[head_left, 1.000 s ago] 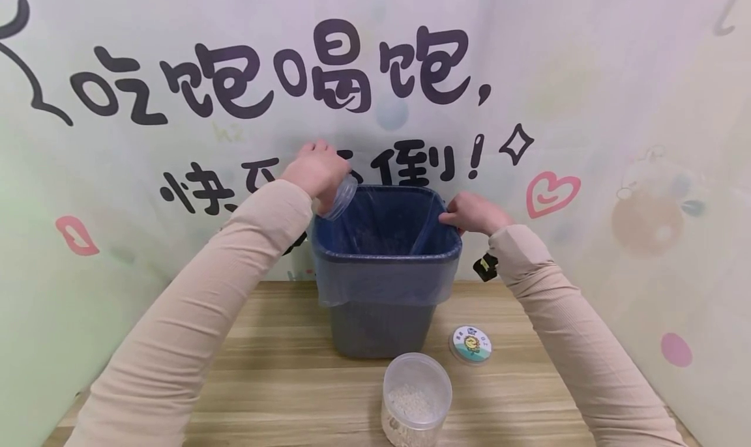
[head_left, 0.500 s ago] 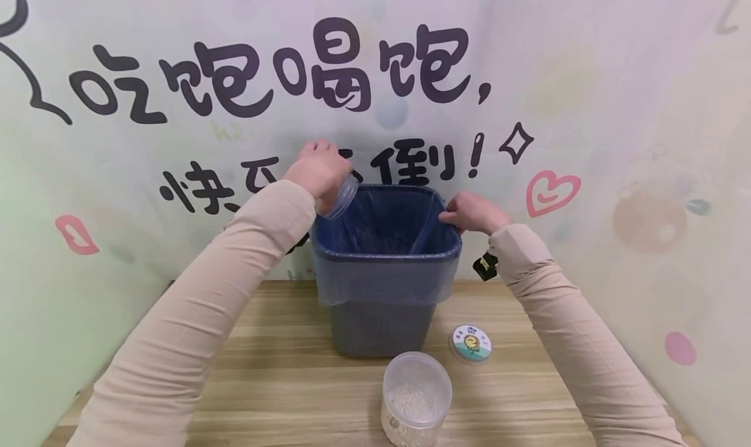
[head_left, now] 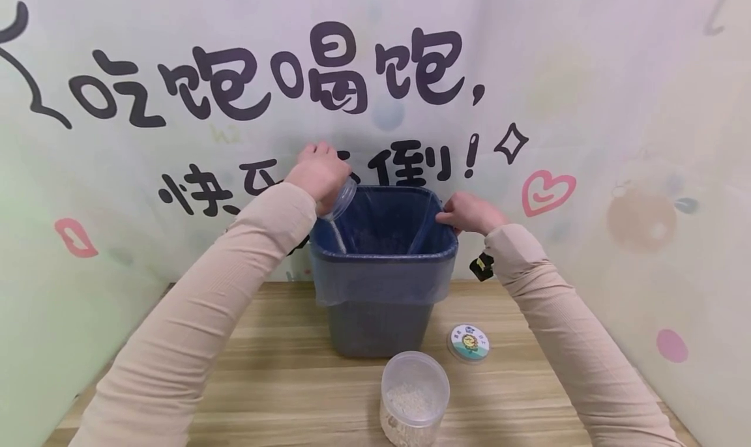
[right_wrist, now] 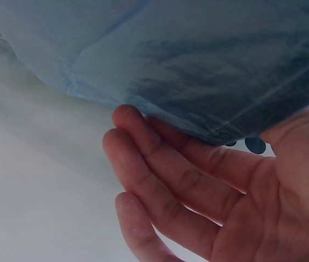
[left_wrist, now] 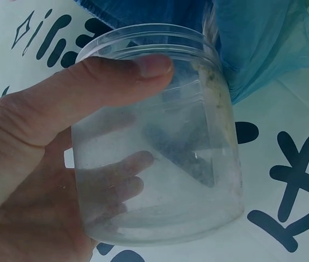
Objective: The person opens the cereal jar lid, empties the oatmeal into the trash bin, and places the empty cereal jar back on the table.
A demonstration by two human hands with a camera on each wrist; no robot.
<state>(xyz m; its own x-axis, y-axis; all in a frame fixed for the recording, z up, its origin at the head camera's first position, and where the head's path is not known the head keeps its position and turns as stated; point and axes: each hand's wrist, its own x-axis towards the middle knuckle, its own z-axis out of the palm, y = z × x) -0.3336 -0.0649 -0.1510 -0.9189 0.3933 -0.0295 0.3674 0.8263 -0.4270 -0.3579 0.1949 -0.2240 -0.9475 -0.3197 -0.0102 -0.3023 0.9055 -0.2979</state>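
My left hand (head_left: 321, 173) grips a clear plastic jar (left_wrist: 154, 180), tipped mouth-down over the left rim of a dark blue trash bin (head_left: 381, 330). A pale thin stream (head_left: 338, 237) runs from the jar's mouth into the bin. Some tan, grainy matter clings along one inner side of the jar in the left wrist view; most of its wall is see-through. At the bin's right rim my right hand (head_left: 472, 212) holds on, thumb over the edge and fingers outside against the bluish bin liner (right_wrist: 159, 60) folded over it.
In front of the bin a clear tub (head_left: 413, 401) with pale flakes stands uncovered on the wooden table (head_left: 270, 369). A round lid (head_left: 469, 343) with a printed label lies to its upper right. Behind the bin rises a printed wall cloth (head_left: 246, 17).
A pale stream now shows below the jar's mouth, unseen in the earlier frames. Both hands keep their hold; the whole head view has shifted slightly.
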